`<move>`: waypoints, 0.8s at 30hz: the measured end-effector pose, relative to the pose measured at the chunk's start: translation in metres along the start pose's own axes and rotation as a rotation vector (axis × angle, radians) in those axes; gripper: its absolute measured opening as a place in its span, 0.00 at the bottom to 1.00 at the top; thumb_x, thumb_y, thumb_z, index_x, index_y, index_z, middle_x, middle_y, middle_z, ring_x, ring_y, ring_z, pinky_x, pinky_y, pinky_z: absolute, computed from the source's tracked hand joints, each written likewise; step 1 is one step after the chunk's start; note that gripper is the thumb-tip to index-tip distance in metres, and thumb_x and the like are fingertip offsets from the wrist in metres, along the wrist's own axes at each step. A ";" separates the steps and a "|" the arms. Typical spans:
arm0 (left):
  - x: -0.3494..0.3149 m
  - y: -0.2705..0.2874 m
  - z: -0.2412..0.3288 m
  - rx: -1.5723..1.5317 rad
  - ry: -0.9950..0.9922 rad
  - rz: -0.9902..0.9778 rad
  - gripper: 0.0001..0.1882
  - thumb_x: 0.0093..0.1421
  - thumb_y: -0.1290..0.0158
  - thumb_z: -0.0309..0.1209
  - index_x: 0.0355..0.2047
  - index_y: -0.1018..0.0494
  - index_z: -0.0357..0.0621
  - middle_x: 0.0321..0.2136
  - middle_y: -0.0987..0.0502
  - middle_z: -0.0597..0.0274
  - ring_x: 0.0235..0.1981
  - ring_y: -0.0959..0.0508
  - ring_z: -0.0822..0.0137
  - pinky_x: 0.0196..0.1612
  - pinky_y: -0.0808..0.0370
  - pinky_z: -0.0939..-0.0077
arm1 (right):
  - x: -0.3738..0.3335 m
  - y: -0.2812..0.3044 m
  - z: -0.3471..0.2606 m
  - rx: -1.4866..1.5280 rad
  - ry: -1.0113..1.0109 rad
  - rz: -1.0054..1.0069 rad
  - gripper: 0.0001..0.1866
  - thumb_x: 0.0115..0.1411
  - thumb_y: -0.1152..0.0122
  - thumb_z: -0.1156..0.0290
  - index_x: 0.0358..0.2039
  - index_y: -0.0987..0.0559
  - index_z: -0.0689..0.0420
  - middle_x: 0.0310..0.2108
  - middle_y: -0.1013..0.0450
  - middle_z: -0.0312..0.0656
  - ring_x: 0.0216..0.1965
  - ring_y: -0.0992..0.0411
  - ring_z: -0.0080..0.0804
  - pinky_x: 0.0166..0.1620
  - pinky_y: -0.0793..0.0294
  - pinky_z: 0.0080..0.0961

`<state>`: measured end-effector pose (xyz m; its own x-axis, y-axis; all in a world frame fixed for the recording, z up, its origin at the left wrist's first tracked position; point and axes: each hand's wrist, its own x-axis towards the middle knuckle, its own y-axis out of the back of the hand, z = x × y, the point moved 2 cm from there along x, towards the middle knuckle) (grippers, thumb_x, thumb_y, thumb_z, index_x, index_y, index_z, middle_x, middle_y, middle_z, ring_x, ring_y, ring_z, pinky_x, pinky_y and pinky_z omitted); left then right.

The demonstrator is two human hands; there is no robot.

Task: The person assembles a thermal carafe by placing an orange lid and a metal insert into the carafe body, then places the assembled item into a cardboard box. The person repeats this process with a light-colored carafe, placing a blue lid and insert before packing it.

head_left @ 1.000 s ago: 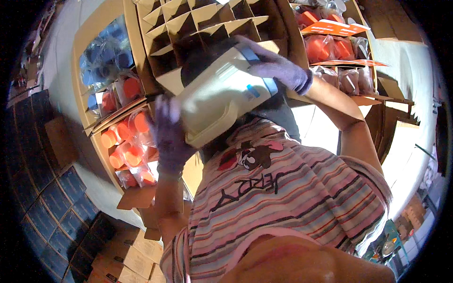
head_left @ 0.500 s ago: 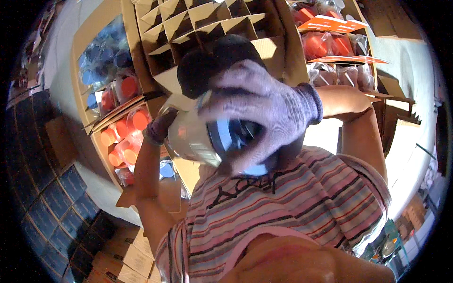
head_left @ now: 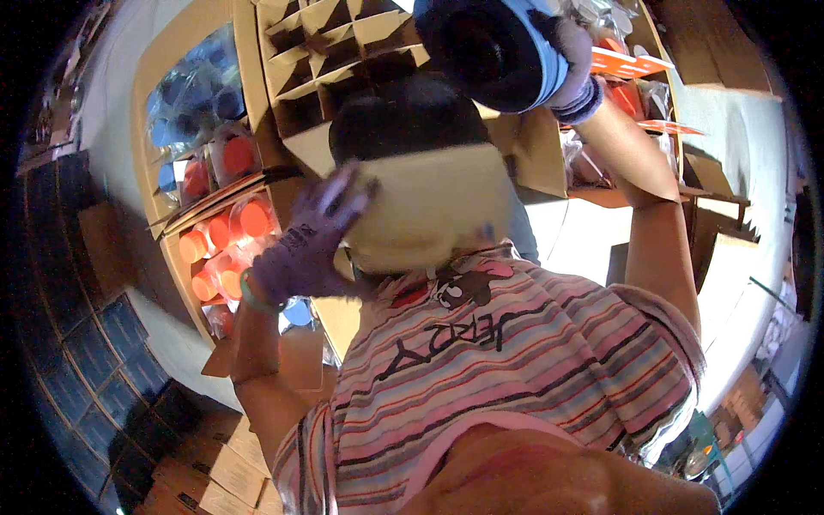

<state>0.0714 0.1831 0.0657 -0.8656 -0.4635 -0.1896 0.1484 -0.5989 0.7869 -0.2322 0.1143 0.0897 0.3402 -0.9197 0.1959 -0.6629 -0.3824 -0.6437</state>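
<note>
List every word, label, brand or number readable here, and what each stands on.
Striped shirt: large dark letters, upside down in this view; legible, but not copied here.
Orange cards, right: pale print, too small to read.
Dark cartons, lower left: faint print, too small to read.
Brown cartons, below: dark marks, too small to read.
Left glove: marks, too blurred.

right arm [head_left: 659,190] bent, the right grip [head_left: 570,70] curls high; the left grip [head_left: 307,242] sits lower, fingers [head_left: 336,189] parted.
</note>
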 end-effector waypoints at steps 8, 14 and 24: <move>0.054 0.009 -0.009 -0.432 -0.122 0.577 0.40 0.44 0.37 0.39 0.56 0.40 0.38 0.49 0.31 0.44 0.53 0.32 0.50 0.57 0.37 0.62 | 0.029 -0.013 0.053 -0.895 0.466 -0.435 0.64 0.35 0.31 0.41 0.64 0.51 0.66 0.63 0.48 0.53 0.64 0.49 0.40 0.64 0.52 0.33; 0.070 0.007 -0.011 -0.348 -0.243 0.594 0.33 0.42 0.40 0.36 0.50 0.35 0.37 0.48 0.31 0.45 0.54 0.34 0.48 0.59 0.40 0.60 | 0.036 0.013 0.081 -0.209 0.011 -0.082 0.61 0.43 0.36 0.40 0.66 0.57 0.60 0.62 0.46 0.51 0.62 0.44 0.37 0.64 0.48 0.30; 0.142 0.022 -0.136 -0.738 -0.193 0.737 0.16 0.65 0.60 0.31 0.31 0.24 0.36 0.27 0.22 0.54 0.31 0.22 0.59 0.40 0.27 0.69 | 0.053 0.095 0.108 -1.127 0.092 -0.182 0.47 0.44 0.35 0.65 0.64 0.46 0.56 0.58 0.41 0.52 0.58 0.41 0.45 0.62 0.46 0.36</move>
<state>0.0164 0.0152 -0.0234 -0.4950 -0.8012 0.3363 0.8652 -0.4903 0.1054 -0.2053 0.0390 -0.0413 0.4732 -0.8276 0.3020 -0.8454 -0.3303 0.4197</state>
